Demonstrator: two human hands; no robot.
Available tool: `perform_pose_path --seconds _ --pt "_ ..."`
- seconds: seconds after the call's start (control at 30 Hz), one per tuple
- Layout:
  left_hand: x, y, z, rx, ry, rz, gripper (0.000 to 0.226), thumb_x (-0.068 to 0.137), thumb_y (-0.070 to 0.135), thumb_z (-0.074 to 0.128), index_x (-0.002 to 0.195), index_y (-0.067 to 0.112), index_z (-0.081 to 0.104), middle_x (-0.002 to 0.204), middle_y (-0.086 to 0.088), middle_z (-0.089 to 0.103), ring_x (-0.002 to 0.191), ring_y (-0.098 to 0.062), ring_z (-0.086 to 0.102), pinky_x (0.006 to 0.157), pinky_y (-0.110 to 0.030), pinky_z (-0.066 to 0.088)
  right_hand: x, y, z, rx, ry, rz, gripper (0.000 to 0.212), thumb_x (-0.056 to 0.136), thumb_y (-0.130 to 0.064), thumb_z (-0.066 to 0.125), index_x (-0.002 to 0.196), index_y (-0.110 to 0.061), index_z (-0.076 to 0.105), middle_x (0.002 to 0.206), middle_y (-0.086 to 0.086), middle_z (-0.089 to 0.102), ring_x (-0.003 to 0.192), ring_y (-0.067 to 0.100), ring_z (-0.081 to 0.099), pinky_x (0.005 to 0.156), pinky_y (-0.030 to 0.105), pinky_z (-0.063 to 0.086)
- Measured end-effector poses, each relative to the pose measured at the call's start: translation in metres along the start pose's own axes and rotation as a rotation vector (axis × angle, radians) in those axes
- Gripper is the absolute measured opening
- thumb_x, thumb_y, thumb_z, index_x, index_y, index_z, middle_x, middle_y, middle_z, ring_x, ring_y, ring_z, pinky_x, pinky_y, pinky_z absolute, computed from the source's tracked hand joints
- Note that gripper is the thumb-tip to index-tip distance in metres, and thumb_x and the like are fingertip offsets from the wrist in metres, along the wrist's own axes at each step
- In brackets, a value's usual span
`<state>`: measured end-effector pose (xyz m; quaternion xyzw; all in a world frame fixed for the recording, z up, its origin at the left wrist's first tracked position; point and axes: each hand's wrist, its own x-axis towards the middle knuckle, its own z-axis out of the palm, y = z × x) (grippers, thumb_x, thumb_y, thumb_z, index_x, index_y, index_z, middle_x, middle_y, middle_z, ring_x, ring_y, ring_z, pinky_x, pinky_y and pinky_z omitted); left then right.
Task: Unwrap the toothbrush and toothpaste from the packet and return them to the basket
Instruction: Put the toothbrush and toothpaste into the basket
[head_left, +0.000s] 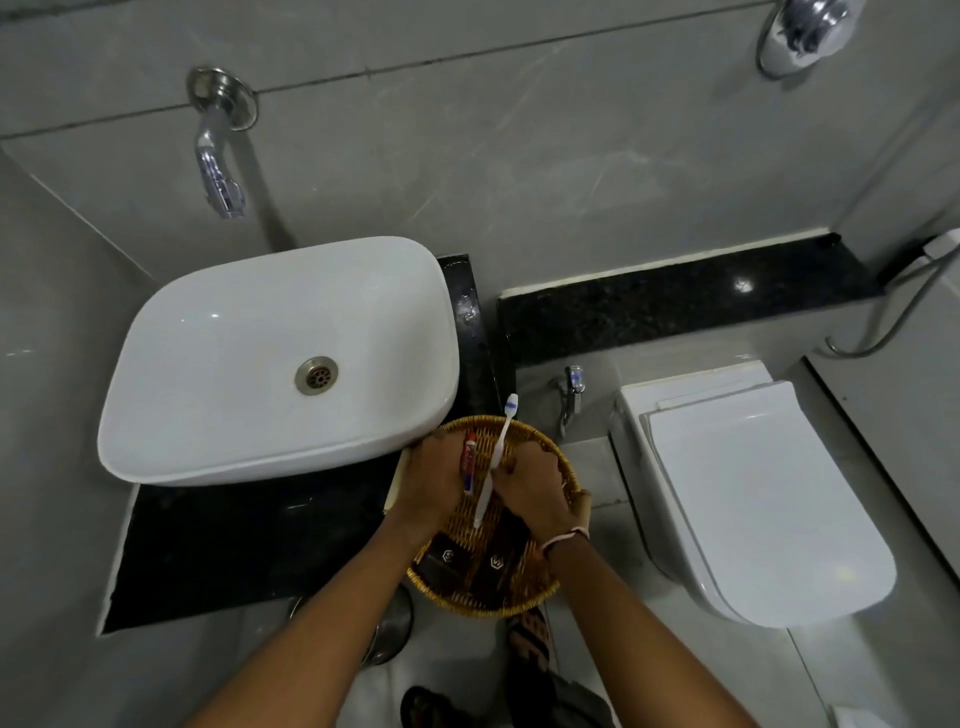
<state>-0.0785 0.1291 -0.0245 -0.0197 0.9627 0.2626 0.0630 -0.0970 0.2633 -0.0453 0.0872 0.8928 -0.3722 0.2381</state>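
Both hands cover the middle of the woven basket (566, 470), hiding part of its floor. The print on the toothpaste tube (469, 460) is too small to read. A chrome fitting (802, 34) on the wall is cut off by the top edge.

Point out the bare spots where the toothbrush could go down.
Free: black counter in front of the sink; black ledge behind the toilet. Crowded: basket, its near half filled by dark packets and both hands above.
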Motion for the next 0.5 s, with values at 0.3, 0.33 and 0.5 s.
perform_pose_path --seconds 0.3,0.33,0.5 --pt "-0.007 -0.001 0.010 0.034 0.051 -0.039 0.022 0.100 0.018 0.048 0.093 0.008 0.066 0.095 -0.009 0.072 0.080 -0.014 0.060 0.074 -0.025 0.053 -0.012 -0.003 -0.003 -0.045 0.056 -0.051 0.027 0.101 -0.020 0.053 0.099 0.004 0.066 0.098 0.023 0.073 0.086 0.037 0.073 0.081 0.042 0.063" --pt "-0.007 -0.001 0.009 0.028 0.058 -0.033 0.022 0.100 0.016 0.047 0.091 0.008 0.066 0.093 -0.010 0.072 0.078 -0.013 0.058 0.073 -0.025 0.054 -0.012 -0.002 -0.003 -0.053 0.056 -0.060 0.027 0.101 -0.020 0.053 0.099 0.003 0.066 0.098 0.023 0.073 0.087 0.037 0.073 0.082 0.044 0.063" --pt "-0.021 0.001 -0.005 0.058 0.070 0.008 0.024 0.100 0.017 0.046 0.093 0.008 0.067 0.097 -0.010 0.073 0.083 -0.016 0.062 0.071 -0.021 0.043 -0.024 -0.009 -0.013 -0.079 0.084 -0.133 0.021 0.101 -0.019 0.055 0.085 -0.008 0.062 0.084 0.012 0.069 0.083 0.032 0.072 0.083 0.035 0.062"
